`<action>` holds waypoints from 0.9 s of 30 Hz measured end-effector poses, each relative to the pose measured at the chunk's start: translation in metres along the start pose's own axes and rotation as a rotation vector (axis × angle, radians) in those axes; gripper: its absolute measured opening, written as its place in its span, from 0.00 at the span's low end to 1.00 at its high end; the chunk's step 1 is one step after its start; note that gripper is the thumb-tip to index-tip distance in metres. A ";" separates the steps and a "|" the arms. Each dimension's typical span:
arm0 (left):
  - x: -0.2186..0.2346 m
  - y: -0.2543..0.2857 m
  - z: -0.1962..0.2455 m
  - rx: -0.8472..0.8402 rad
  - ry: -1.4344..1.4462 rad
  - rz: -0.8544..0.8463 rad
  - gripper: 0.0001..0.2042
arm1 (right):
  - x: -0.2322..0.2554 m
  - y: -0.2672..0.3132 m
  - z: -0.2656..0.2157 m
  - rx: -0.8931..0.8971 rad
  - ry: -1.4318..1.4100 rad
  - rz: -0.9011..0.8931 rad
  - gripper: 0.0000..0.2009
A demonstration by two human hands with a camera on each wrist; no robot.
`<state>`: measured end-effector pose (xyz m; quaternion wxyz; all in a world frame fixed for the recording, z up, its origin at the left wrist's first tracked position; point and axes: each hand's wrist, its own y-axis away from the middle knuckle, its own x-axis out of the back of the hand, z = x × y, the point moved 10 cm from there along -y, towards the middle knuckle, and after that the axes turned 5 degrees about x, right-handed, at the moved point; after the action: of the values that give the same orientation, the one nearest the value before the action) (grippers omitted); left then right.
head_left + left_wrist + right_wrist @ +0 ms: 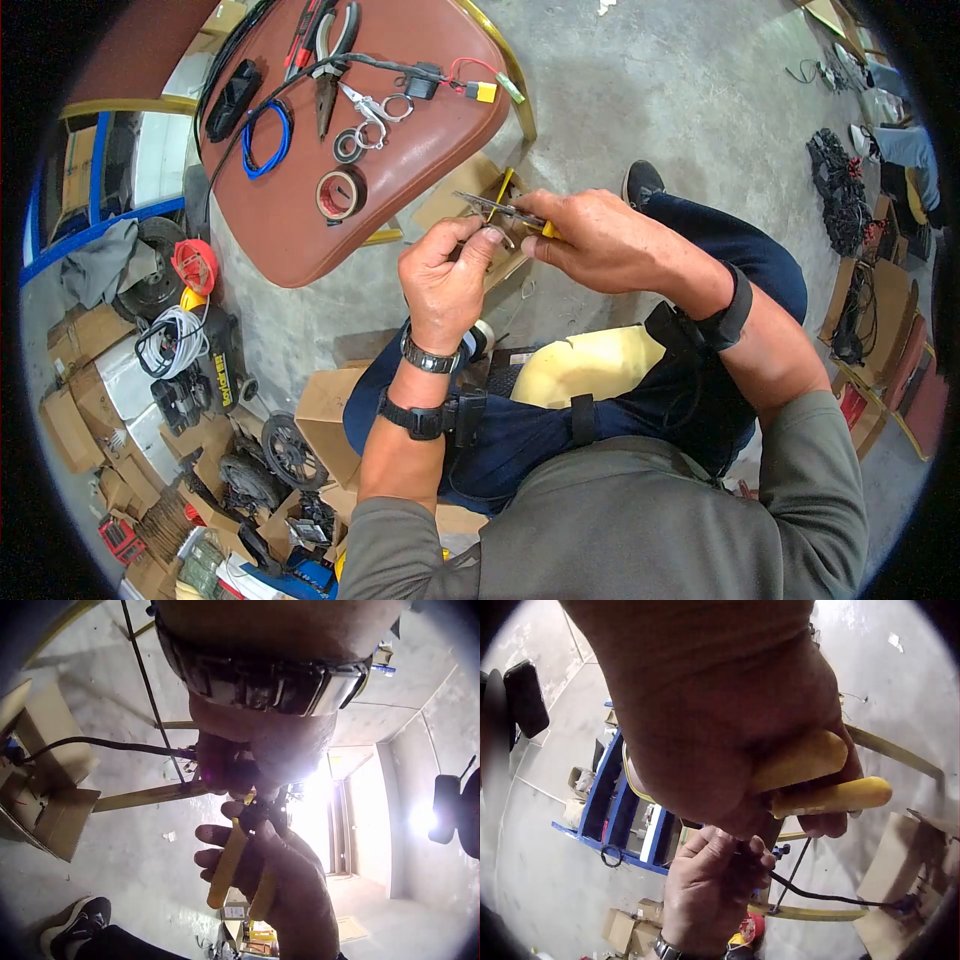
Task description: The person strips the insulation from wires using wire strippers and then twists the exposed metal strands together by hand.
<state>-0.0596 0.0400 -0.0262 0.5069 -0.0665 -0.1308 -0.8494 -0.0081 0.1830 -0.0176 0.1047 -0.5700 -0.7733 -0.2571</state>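
Observation:
Thumb and fingers of my left hand [448, 275] pinch a black cable [821, 897], whose held end is mostly covered by the fingers. The rest of it runs off toward an open box in the wrist views. My right hand [605, 240] grips a pair of yellow-handled pliers [520, 214] with flat, dark jaws, which point left across the left fingertips. Both yellow handles [229, 870] show below the left hand in the left wrist view, with the right fingers around them. The hands meet in front of the seated person's knees.
A brown chair seat [430, 170] ahead bears grey-handled pliers [330, 75], scissors [370, 115], a tape roll [338, 195], a blue wire coil [266, 140] and a cable with a yellow connector [482, 91]. Boxes and wheels [292, 450] crowd the left. An open cardboard box [60, 750] stands below the hands.

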 end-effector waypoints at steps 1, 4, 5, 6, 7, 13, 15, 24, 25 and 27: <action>0.000 0.000 0.000 0.004 0.007 0.002 0.04 | 0.001 0.000 0.001 0.011 -0.003 0.027 0.17; 0.000 0.000 0.000 0.010 0.017 0.009 0.05 | 0.005 0.000 -0.001 0.018 -0.001 0.050 0.17; 0.000 0.000 0.000 0.009 0.016 0.008 0.05 | 0.005 -0.001 -0.001 0.015 0.001 0.047 0.17; 0.000 0.000 0.001 0.008 0.015 0.007 0.05 | 0.004 -0.001 -0.001 0.017 -0.002 0.043 0.17; 0.000 0.000 0.001 0.009 0.028 0.014 0.05 | 0.003 -0.001 0.000 0.020 -0.006 0.039 0.17; 0.000 0.000 0.001 0.000 0.026 0.015 0.05 | 0.000 -0.001 -0.001 0.015 -0.004 0.010 0.17; -0.001 0.000 0.003 -0.013 -0.012 -0.008 0.05 | 0.000 -0.001 -0.002 0.026 0.004 0.008 0.17; -0.002 0.001 0.000 -0.002 0.070 0.020 0.05 | -0.003 -0.001 -0.001 0.007 0.003 -0.006 0.15; -0.001 0.001 0.000 0.000 0.056 0.019 0.05 | -0.005 -0.001 -0.001 0.018 -0.009 0.002 0.15; -0.001 0.001 -0.001 0.006 0.027 0.018 0.06 | -0.006 -0.002 -0.002 0.031 -0.019 0.007 0.15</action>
<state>-0.0583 0.0401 -0.0271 0.5163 -0.0547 -0.1262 -0.8453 -0.0078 0.1765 -0.0197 0.1071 -0.5734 -0.7762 -0.2395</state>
